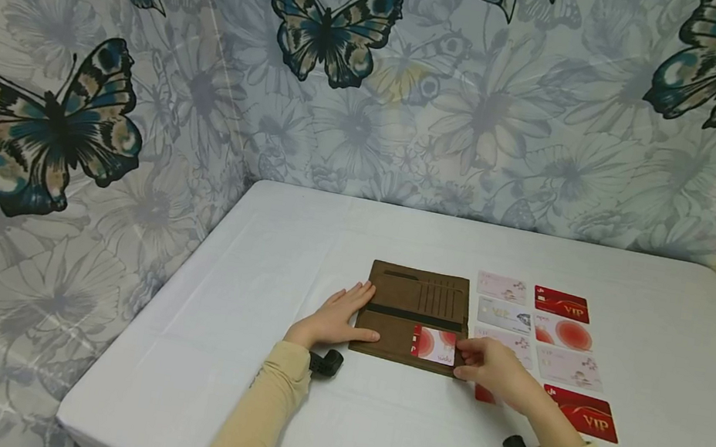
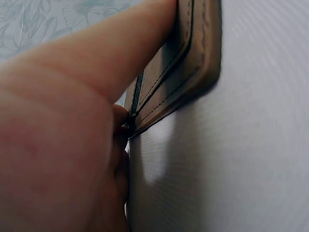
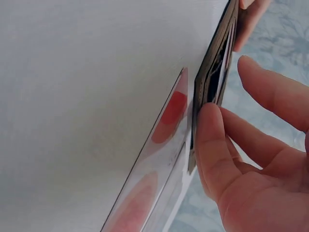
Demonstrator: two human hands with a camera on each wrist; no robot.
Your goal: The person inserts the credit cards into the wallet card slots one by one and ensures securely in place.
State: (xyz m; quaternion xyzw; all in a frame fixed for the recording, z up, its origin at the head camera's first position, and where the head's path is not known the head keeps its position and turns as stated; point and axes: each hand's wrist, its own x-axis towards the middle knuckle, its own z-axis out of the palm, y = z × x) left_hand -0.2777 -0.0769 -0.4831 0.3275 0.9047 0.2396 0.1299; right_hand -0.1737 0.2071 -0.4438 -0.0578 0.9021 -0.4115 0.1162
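Note:
A brown wallet (image 1: 381, 344) lies spread on the white table, with card slots (image 1: 440, 299) on its far half and a dark band across the middle. On the near half, at the right, is a red and white card (image 1: 435, 345). My left hand (image 1: 337, 318) rests at the wallet's left edge, its thumb laid over the near half, as the left wrist view also shows. At the right edge, my right hand (image 1: 493, 366) touches the wallet with its fingertips (image 3: 211, 118). One digit (image 3: 256, 79) stands apart from the others there. The card's own edge is hard to make out.
Right of the wallet, several cards lie in two columns, among them a red VIP card (image 1: 581, 414), a silver one (image 1: 504, 315) and a pale pink one (image 1: 569, 367). My right forearm passes over some. A butterfly-patterned cloth (image 1: 356, 145) hangs behind the table (image 1: 180, 367).

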